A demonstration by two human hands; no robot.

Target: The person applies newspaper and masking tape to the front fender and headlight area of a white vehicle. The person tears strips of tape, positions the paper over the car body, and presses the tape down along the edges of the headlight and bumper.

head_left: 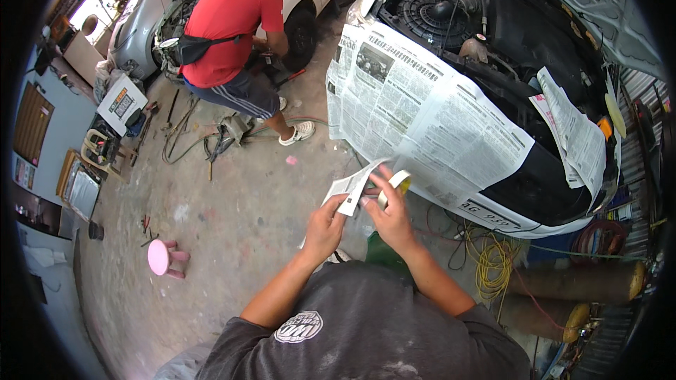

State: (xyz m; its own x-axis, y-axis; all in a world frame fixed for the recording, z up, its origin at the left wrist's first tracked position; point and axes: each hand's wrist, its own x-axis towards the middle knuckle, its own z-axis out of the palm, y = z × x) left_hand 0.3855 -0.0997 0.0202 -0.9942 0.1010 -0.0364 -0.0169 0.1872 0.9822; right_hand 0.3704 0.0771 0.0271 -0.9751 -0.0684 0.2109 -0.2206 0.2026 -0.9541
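My left hand (326,228) is closed on a folded newspaper sheet (346,188), held out in front of my chest. My right hand (390,219) is closed around a roll of pale yellowish tape (400,181), its fingers reaching to the sheet's right edge. Whether a strip of tape is stuck to that edge cannot be made out. Ahead of my hands, newspaper pages (451,127) cover the front of a white car (556,227) with its hood raised. More newspaper (569,137) hangs over the car's right front corner, beside an orange lamp.
A co-worker in a red shirt (229,28) bends by a car wheel (301,36) at the far left. A pink stool (162,258) stands on the floor to my left. Yellow hose (496,264) and rusty gas cylinders (577,281) lie at the right. Cables and tools (229,130) litter the floor.
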